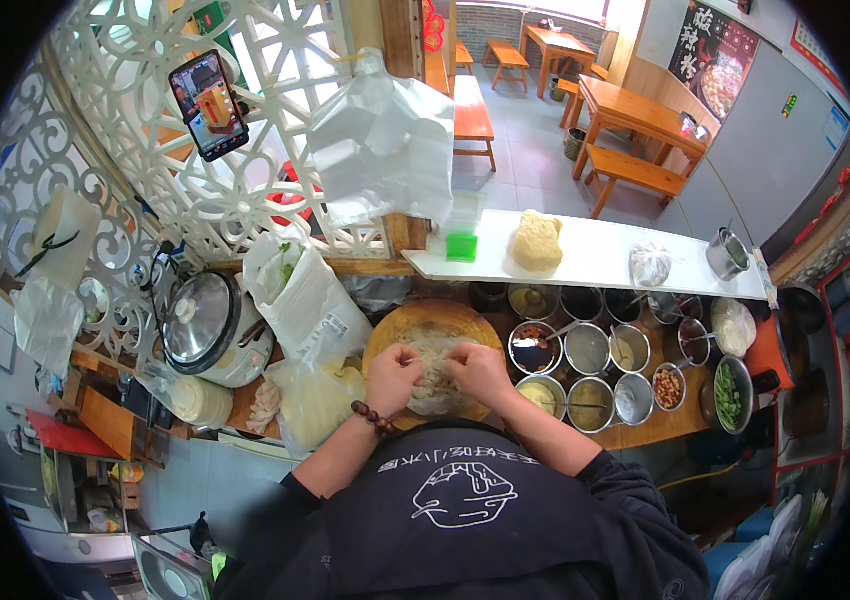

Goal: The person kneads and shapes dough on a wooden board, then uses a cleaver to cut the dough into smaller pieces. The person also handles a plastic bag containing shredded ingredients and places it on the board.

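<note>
A clear plastic bag (440, 403) with pale shredded food (434, 367) in it rests on a round wooden chopping board (432, 311) right in front of me. My left hand (393, 375) pinches the bag's rim on the left, fingertips together. Opposite it, my right hand (479, 373) grips the rim on the right, its fingers curled inward. The bag's mouth lies between both hands, and parts of its rim are hidden under my fingers. Beside the left forearm sits a plastic bag of yellowish food (320, 397).
Several metal seasoning pots (587, 349) stand to the right, some with spoons. Behind them, a white shelf (597, 240) holds a dough-like block (537, 241). A lidded electric cooker (218, 330) and a tall white bag (305, 300) stand left. Plastic bags (383, 142) hang above.
</note>
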Demonstrator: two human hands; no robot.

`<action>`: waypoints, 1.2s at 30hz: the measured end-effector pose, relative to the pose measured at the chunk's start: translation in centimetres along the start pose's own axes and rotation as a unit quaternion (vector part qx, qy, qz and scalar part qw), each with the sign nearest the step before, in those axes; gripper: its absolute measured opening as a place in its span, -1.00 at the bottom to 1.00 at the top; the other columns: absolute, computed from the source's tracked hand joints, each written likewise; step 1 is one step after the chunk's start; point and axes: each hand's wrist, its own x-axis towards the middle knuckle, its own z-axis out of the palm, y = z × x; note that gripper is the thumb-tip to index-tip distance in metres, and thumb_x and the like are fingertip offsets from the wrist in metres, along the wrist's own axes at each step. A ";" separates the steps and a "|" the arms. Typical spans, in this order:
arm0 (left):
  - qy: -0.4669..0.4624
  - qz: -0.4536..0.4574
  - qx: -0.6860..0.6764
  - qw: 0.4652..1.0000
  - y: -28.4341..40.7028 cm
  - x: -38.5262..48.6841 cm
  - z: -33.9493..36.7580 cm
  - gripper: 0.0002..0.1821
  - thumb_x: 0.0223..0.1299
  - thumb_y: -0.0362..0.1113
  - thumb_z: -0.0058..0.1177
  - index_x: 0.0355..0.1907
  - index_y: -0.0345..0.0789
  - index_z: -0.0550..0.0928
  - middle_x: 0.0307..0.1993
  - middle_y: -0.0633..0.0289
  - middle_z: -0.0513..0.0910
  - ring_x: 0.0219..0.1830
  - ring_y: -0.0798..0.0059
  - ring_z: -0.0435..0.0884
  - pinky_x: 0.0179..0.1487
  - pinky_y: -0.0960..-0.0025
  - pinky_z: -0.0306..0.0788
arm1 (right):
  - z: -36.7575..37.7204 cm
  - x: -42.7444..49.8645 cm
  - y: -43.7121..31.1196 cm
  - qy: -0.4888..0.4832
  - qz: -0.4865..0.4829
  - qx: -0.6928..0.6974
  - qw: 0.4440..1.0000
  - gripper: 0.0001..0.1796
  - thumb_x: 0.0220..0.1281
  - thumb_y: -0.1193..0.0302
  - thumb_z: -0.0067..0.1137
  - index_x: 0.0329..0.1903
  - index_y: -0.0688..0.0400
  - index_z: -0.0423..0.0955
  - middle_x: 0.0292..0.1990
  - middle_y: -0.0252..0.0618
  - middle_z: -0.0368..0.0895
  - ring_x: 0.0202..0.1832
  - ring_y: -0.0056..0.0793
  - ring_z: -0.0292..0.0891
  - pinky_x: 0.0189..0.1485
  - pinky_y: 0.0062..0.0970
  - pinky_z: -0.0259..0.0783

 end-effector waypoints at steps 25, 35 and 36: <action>-0.046 -0.040 -0.023 0.998 0.1 -1.6 0.4 -0.92 0.36 -0.49 0.22 -0.16 -0.43 0.64 -0.40 0.22 0.71 -0.45 0.57 0.64 -0.35 0.50 0.54 | -0.3 -0.9 -1.2 -0.018 0.021 0.025 0.999 -0.81 0.19 0.38 0.33 -0.26 0.26 0.69 -0.34 -0.02 0.77 -0.27 -0.02 0.72 -0.16 -0.20 0.59; -0.039 -0.031 -0.009 0.999 -0.7 -1.6 0.5 -0.84 0.30 -0.49 0.25 -0.10 -0.44 0.64 -0.30 0.22 0.73 -0.32 0.57 0.68 -0.25 0.48 0.55 | -0.1 -1.1 -1.4 -0.088 0.006 0.053 0.995 -0.74 0.25 0.40 0.30 -0.07 0.25 0.73 -0.12 0.06 0.78 -0.05 -0.03 0.73 0.02 -0.22 0.59; -0.035 -0.026 -0.008 0.999 -0.8 -1.6 0.5 -0.83 0.29 -0.49 0.26 -0.09 -0.44 0.64 -0.29 0.21 0.73 -0.31 0.57 0.68 -0.25 0.48 0.55 | 0.0 -1.0 -1.5 -0.103 0.008 0.068 0.992 -0.74 0.24 0.40 0.31 -0.08 0.25 0.73 -0.14 0.05 0.79 -0.07 -0.05 0.73 0.01 -0.23 0.59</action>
